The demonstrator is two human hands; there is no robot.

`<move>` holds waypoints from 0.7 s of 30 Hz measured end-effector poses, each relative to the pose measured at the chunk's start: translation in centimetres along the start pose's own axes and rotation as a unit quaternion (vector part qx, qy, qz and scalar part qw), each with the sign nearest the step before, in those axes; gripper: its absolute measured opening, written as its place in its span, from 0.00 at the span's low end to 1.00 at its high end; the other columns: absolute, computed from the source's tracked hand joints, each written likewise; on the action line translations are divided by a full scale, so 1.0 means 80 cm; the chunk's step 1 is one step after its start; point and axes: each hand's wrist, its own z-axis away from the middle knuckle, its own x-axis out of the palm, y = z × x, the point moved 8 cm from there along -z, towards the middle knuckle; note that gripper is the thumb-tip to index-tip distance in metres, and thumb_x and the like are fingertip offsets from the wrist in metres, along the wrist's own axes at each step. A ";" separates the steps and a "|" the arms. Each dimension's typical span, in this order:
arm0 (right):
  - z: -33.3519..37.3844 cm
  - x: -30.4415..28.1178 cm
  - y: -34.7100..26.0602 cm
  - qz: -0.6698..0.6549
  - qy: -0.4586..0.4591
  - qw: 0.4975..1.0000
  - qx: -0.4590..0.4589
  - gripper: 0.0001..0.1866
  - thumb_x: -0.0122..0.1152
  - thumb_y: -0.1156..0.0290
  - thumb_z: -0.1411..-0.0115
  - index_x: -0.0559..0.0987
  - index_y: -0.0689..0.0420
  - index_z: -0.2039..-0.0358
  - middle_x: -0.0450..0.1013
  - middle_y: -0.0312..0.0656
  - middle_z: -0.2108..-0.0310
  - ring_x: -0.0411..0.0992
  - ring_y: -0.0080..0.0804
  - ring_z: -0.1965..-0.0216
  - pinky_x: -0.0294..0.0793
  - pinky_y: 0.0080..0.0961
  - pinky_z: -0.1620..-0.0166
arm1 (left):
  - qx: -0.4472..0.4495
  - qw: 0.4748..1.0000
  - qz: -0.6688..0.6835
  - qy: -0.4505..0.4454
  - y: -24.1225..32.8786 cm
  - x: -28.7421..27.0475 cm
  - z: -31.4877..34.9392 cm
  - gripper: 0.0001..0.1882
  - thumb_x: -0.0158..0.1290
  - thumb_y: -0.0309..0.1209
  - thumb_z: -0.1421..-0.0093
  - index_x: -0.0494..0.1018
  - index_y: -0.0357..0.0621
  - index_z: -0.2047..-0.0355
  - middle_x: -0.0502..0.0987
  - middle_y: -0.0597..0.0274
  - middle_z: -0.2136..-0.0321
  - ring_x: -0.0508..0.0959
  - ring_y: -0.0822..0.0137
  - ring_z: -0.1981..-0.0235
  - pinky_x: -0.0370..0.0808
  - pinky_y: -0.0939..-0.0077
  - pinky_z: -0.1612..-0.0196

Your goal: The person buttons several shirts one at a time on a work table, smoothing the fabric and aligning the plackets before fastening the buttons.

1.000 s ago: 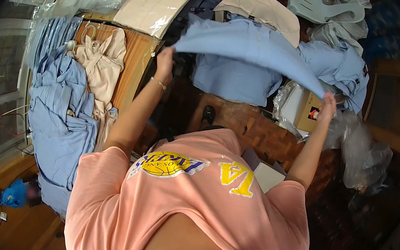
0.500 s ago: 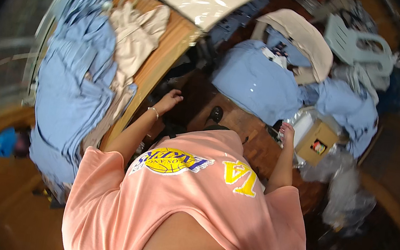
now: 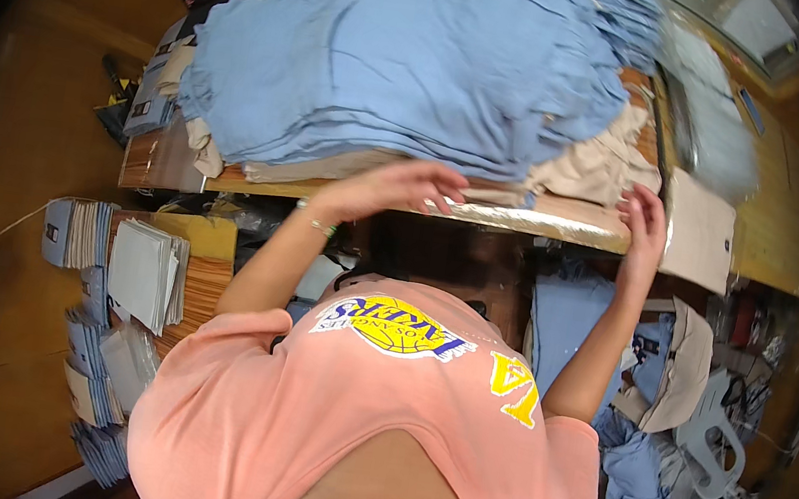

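A thick stack of light blue garments (image 3: 413, 70) lies on a wooden table (image 3: 524, 224), with beige garments (image 3: 592, 169) beneath it at the right. My left hand (image 3: 407, 190) hovers at the table's front edge just below the blue stack, fingers apart and holding nothing. At the table's edge, my right hand (image 3: 644, 216) is raised beside the beige garments, also apart-fingered and holding nothing. My pink shirt fills the lower middle of the view.
A flat beige packet (image 3: 700, 229) and clear plastic bags (image 3: 717, 140) lie on the table's right part. Stacks of flat grey packets (image 3: 144, 271) sit at the lower left. More blue garments (image 3: 571, 323), a beige garment (image 3: 681, 372) and a white plastic chair (image 3: 711, 452) are at the right.
A second ago both hands held a blue garment spread out in the air. It was let go on the other pile; my view has turned to the table and both hands are free.
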 end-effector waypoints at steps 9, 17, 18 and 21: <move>0.020 0.380 -0.044 0.261 -0.247 0.904 -0.230 0.12 0.61 0.78 0.53 0.75 0.61 0.65 0.71 0.43 0.71 0.68 0.35 0.69 0.66 0.24 0.63 | 0.147 0.776 -0.507 0.345 0.058 -0.256 0.172 0.08 0.56 0.24 0.52 0.74 0.39 0.70 0.74 0.60 0.69 0.72 0.63 0.66 0.69 0.76 0.62; -0.002 0.374 -0.053 0.331 -0.251 0.904 -0.102 0.06 0.59 0.78 0.51 0.77 0.64 0.70 0.72 0.45 0.74 0.69 0.36 0.70 0.67 0.26 0.66 | 0.127 0.916 -0.231 0.303 0.033 -0.321 0.165 0.06 0.54 0.25 0.48 0.72 0.36 0.71 0.75 0.62 0.76 0.70 0.75 0.74 0.67 0.81 0.68; -0.004 0.377 -0.063 0.345 -0.257 0.892 -0.135 0.06 0.58 0.78 0.50 0.76 0.64 0.70 0.72 0.44 0.74 0.69 0.37 0.70 0.67 0.27 0.66 | 0.138 0.921 -0.215 0.294 0.046 -0.318 0.162 0.06 0.54 0.26 0.47 0.72 0.36 0.70 0.75 0.62 0.76 0.70 0.76 0.74 0.67 0.83 0.68; -0.020 0.325 -0.110 0.367 -0.210 0.888 -0.184 0.06 0.58 0.78 0.50 0.76 0.65 0.70 0.72 0.45 0.73 0.69 0.38 0.70 0.67 0.27 0.66 | 0.118 0.954 -0.228 0.153 0.073 -0.269 0.151 0.07 0.52 0.29 0.44 0.70 0.37 0.69 0.74 0.66 0.75 0.70 0.76 0.73 0.67 0.81 0.68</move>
